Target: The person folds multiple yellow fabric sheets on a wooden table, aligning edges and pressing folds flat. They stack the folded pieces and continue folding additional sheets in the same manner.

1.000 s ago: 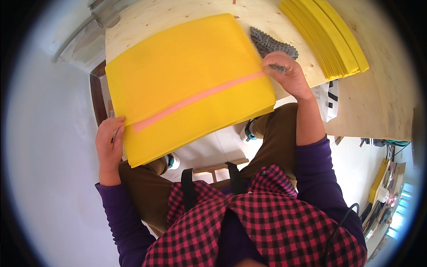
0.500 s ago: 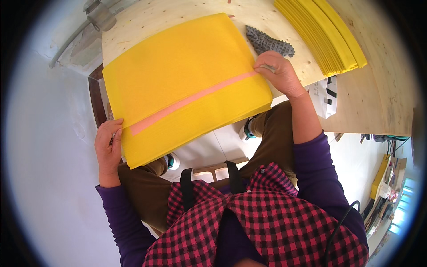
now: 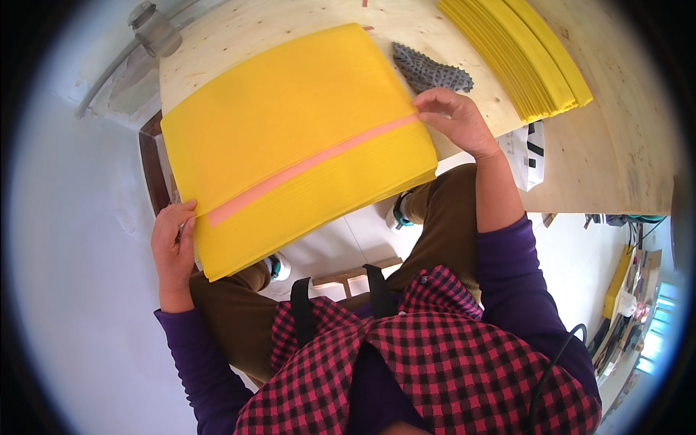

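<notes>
A thick stack of yellow sheets lies over the table's near edge, its front part overhanging. A narrow pink strip runs slantwise across the top sheet, rising to the right. At the left edge, by the strip's lower end, my left hand is closed with thumb and fingertips on the yellow sheet's edge. Across the stack, my right hand has its thumb and forefinger bent together at the right edge, where the strip's upper end lies. What exactly the right fingertips pinch, sheet or strip, I cannot tell.
A grey studded piece rests on the wooden table beyond my right hand. Folded yellow material lies at the far right. A clear container stands at the far left. A white bag hangs below the table edge.
The whole view has shifted slightly, with the table and stack a little further left. Both hands stay at the same edges of the stack; the right fingers have shifted slightly.
</notes>
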Action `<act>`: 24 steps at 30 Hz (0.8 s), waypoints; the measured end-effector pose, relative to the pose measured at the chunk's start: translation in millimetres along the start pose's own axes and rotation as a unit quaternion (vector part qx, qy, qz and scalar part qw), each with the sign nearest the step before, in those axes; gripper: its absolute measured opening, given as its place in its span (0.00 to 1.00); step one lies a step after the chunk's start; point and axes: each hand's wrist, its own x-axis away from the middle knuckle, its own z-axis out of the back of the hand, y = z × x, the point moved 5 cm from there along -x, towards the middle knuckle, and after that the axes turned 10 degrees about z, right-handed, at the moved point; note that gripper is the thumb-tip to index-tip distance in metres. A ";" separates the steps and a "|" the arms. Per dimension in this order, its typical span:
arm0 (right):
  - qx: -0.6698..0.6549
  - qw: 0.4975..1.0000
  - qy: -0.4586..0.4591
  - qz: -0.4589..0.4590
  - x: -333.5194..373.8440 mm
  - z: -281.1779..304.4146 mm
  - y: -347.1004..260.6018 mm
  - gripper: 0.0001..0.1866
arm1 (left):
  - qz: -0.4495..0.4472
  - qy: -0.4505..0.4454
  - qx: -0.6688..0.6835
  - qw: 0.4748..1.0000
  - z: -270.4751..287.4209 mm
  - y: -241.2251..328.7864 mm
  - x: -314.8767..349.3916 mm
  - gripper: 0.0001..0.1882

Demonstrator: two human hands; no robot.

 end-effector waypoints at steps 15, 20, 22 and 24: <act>-0.053 0.997 -0.005 -0.063 -2.4 -8.3 -2.1 0.15 | 0.009 -0.005 0.006 1.000 -0.6 2.3 -0.9 0.03; -0.071 0.994 -0.017 -0.085 -3.1 -11.3 3.3 0.16 | 0.007 -0.004 0.006 1.000 -0.7 2.3 -1.2 0.03; -0.080 0.992 -0.020 -0.092 -3.9 -11.4 6.3 0.15 | 0.009 -0.005 0.009 1.000 -0.4 1.9 -1.2 0.03; -0.085 0.991 -0.021 -0.104 -3.8 -11.5 9.1 0.15 | 0.005 -0.005 0.003 1.000 -0.2 2.0 -1.0 0.03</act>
